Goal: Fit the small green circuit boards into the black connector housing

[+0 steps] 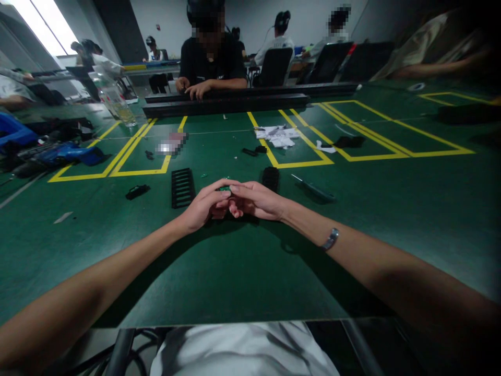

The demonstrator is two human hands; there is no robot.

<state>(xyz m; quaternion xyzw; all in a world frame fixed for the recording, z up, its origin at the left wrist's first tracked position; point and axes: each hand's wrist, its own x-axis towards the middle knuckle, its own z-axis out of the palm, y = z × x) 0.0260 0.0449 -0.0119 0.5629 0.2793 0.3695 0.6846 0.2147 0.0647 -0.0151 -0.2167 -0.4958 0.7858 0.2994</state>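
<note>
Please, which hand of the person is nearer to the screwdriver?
Right. The right hand is to the left of the screwdriver; the left hand is farther left, beyond the right hand.

The scene is dimly lit; a bright window (41, 23) is seen at the upper left, where detail is washed out; dark shadows are cast beneath the forearms (376, 266) onto the green tabletop (250, 292), over which a pale sheen is spread; a glint is caught by the metal bracelet (331, 238); the upper right is sunk in near-black, and the figure (434, 49) there is stretched and smeared; some heads (339, 18) and one tabletop item (172, 142) are pixelated; the small green piece (225, 189) is rendered too softly for detail.
</note>
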